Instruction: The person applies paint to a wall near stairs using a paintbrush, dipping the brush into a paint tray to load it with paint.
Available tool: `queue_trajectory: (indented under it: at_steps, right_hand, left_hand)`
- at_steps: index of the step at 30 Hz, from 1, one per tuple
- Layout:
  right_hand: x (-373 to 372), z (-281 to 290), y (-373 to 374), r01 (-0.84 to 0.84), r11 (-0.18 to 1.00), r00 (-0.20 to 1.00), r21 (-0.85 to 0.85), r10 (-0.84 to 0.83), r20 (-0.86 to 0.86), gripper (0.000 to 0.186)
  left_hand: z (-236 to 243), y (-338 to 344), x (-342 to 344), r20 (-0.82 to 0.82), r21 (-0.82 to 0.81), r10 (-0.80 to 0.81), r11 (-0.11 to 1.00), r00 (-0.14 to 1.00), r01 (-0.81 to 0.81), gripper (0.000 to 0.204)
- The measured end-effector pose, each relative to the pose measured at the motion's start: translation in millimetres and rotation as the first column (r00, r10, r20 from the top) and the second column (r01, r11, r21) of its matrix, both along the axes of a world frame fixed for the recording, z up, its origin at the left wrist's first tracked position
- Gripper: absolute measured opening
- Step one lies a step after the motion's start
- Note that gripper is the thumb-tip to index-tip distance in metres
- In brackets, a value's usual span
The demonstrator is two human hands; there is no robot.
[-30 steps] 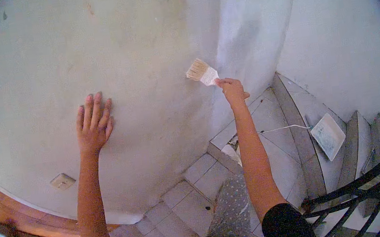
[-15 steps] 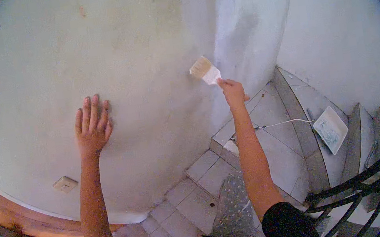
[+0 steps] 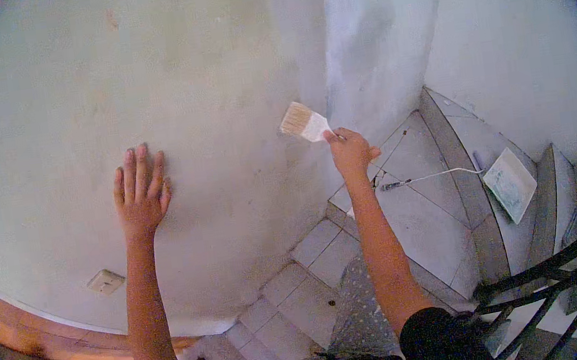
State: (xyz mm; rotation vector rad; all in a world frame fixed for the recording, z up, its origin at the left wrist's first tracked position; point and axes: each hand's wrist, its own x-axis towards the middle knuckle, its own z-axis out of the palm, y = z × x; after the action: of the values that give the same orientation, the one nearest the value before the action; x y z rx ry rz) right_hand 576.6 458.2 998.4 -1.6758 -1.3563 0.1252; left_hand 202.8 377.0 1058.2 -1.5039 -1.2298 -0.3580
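My right hand is closed round the white handle of a flat paintbrush. The brush's pale bristles point up and left against the wall, close to the lighter bluish-white strip. Flat on the pale, patchy wall lies my left hand, its fingers spread and holding nothing. Below it, a small cream wall socket or switch plate sticks out. A white paint tray with wet bluish-white residue rests tilted on a stair at the right.
Tiled stairs climb to the right along the wall. A roller frame with a white rod lies by the tray. Black metal railing curves across the lower right. An orange-brown wooden edge runs along the lower left.
The brush has moved slightly left and down along the wall, and its bristles have tipped further left. My left hand stays in place on the wall. The view has shifted slightly.
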Motion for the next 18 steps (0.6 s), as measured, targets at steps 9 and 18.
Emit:
queue_trajectory:
  at_steps: [9, 18]
  right_hand:
    - [-16.5, 5.8, 1.0, -0.086, 0.996, 0.996, 0.020, 0.085, 0.036, 0.030]
    - [-9.9, -16.3, -17.5, 0.070, 0.997, 0.997, 0.020, -0.069, -0.016, 0.029]
  left_hand:
    - [14.3, -0.5, 13.9, -0.001, 0.004, -0.023, 1.000, 1.000, 0.023, 0.049]
    - [17.3, -2.0, 18.9, -0.001, 0.001, -0.006, 1.000, 1.000, 0.006, 0.048]
